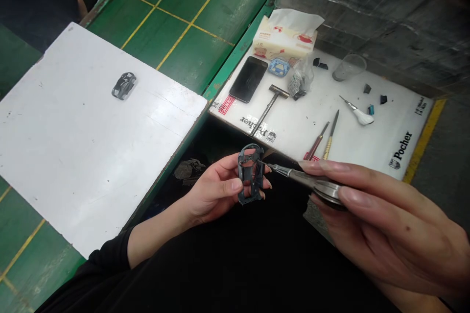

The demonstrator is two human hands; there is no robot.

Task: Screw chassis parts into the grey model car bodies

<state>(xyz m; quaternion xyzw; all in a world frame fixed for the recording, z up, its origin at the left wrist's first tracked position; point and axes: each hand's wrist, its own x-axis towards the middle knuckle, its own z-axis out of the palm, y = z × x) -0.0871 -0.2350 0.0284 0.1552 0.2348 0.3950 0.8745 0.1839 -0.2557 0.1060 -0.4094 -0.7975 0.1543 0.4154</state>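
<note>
My left hand point(216, 188) grips a dark grey model car body shell point(242, 176) by its edges, with its hollow side and openings showing. Between the thumb and fingers of my right hand point(385, 220) is a metal-handled tool point(308, 180) with a thin pointed tip, like a small screwdriver or scriber. Its tip reaches the right side of the shell; whether it touches cannot be made out. Both hands are above my lap, just in front of the right-hand board.
On the printed white board point(389, 127) lie a phone point(248, 79), a T-shaped metal tool point(266, 112), a white-handled pick point(358, 111), slim files point(332, 132), a tissue pack point(286, 38) and a plastic cup point(348, 68). Another car shell point(124, 86) rests on the left white board point(91, 156). A person point(36, 4) is at upper left.
</note>
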